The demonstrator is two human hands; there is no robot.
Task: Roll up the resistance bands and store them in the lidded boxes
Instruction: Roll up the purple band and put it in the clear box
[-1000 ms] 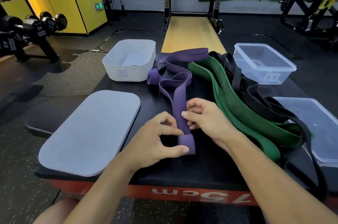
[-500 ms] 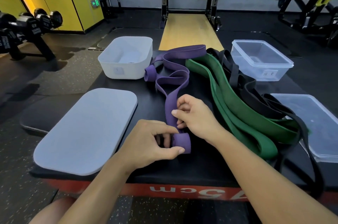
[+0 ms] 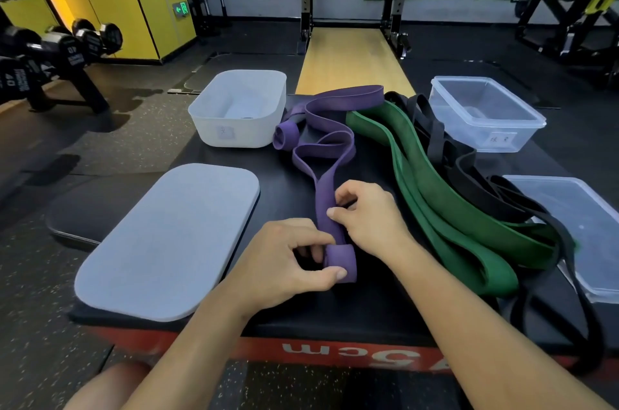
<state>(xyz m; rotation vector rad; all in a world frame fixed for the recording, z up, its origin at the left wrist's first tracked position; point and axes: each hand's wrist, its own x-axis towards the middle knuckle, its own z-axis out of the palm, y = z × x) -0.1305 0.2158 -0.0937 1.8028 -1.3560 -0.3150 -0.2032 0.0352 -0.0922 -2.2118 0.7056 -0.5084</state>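
On the black platform in front of us, we have the near end of the purple band wound into a small coil. Our left hand pinches that coil between thumb and fingertips, while our right hand presses the flat strap just beyond it, fingers curled over the band's edge. Both hands are closed on the purple band, then, neither one free.

Most of the band's length lies unrolled, looping away toward the white box (its far end already curls into a loose roll of its own, just beside that box). The green band and the black bands lie in a tangle to the right, near the clear box and partly over the clear lid. The grey lid rests to our left.

We judge the coil is the weak point. It is small and springy, and if our left thumb slackens while the right hand feeds more strap, it could unwind. The twisted loops ahead may also feed in crooked, making the roll telescope sideways. And the curled far end could snag the green band beside it as we draw the strap in.
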